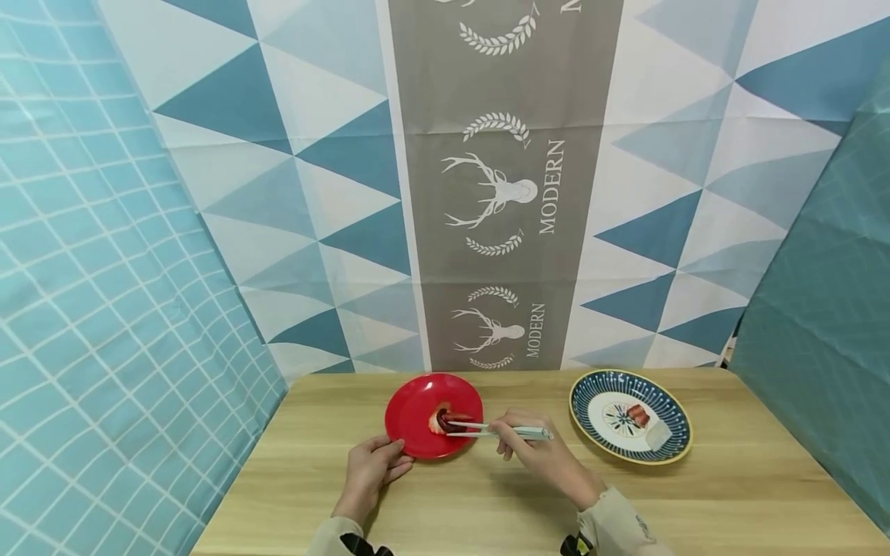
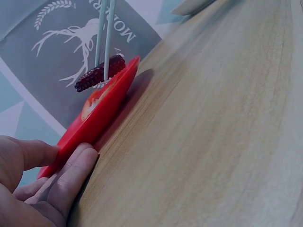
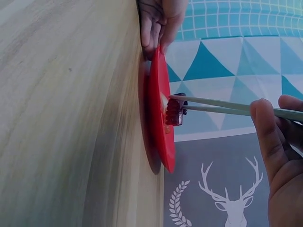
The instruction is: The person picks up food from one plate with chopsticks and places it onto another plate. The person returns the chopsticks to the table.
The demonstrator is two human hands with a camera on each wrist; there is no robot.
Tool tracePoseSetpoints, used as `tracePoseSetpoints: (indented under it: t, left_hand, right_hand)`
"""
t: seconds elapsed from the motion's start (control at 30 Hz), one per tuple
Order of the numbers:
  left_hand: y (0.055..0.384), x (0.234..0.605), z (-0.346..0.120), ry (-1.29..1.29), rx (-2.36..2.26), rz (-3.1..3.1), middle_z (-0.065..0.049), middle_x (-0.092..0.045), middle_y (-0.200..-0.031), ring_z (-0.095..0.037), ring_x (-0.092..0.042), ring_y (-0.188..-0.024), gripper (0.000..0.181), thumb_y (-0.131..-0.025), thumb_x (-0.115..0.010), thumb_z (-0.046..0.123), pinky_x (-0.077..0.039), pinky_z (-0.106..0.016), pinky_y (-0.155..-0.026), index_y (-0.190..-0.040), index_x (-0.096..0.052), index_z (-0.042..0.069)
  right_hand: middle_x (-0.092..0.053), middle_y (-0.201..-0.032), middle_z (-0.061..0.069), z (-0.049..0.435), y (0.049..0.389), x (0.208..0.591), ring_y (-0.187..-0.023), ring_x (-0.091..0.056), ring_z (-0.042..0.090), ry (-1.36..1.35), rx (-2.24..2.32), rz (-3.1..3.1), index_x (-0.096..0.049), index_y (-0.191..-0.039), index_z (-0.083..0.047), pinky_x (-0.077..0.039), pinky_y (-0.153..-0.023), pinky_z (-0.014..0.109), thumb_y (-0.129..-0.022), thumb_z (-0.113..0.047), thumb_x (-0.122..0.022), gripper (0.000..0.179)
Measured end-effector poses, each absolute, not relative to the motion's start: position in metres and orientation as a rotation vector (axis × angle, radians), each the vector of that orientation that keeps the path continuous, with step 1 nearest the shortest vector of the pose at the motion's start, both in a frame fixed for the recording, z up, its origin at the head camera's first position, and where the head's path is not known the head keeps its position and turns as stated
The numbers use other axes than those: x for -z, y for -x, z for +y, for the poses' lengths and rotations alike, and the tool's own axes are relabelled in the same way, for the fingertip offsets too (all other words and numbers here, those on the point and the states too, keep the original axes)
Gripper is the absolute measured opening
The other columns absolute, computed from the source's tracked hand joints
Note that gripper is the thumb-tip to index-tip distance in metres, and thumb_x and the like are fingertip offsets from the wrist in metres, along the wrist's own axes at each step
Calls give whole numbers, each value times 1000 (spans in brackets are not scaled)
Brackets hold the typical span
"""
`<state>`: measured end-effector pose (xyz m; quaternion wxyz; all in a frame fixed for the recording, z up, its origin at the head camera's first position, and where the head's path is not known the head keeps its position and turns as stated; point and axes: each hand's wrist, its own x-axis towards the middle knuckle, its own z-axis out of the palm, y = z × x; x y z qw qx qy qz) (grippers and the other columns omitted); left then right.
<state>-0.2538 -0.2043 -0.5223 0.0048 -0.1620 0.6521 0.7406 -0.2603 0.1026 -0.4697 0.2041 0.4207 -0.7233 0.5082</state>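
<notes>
My left hand (image 1: 371, 472) pinches the near-left rim of a red plate (image 1: 406, 413), thumb above and fingers beneath. In my right hand (image 1: 545, 455) is a pair of pale green chopsticks (image 1: 480, 434), pointing left over the plate. Their tips are at a dark red, bumpy piece of food (image 2: 93, 76); in the right wrist view they sit on either side of it. Under it, on the plate, lies an orange-and-white piece of food (image 2: 93, 105), partly hidden. Whether the dark piece still touches it, I cannot tell.
To the right stands a blue-and-white patterned plate (image 1: 587, 398) with a yellow rim. On it lie a reddish-brown striped piece (image 1: 637, 415) and a whitish piece (image 1: 657, 435). A patterned cloth (image 1: 501, 255) hangs behind the wooden table (image 1: 459, 510), with blue sheets at both sides.
</notes>
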Motion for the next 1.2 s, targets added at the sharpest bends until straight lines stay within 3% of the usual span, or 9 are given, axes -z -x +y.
tracePoseSetpoints:
  t: [0.6, 1.2]
  left_hand:
    - [250, 523, -202, 519, -2309, 2056, -17, -76, -90, -21, -77, -77, 56, -100, -66, 6, -64, -35, -74, -142, -40, -19]
    - [252, 525, -204, 489, -2334, 2038, -18, -76, -90, -21, -77, -78, 56, -99, -66, 6, -64, -35, -74, -142, -40, -20]
  right_hand:
    - [-69, -72, 0, 97, 260, 475, -60, -65, 4, -1267, -1409, -2025, -76, -93, -15, -54, -56, 17, -97, -4, -69, 14]
    - [-69, -72, 1, 97, 258, 475, -60, -64, 5, -1287, -1376, -2005, -78, -96, -15, -54, -56, 15, -94, -1, -71, 16]
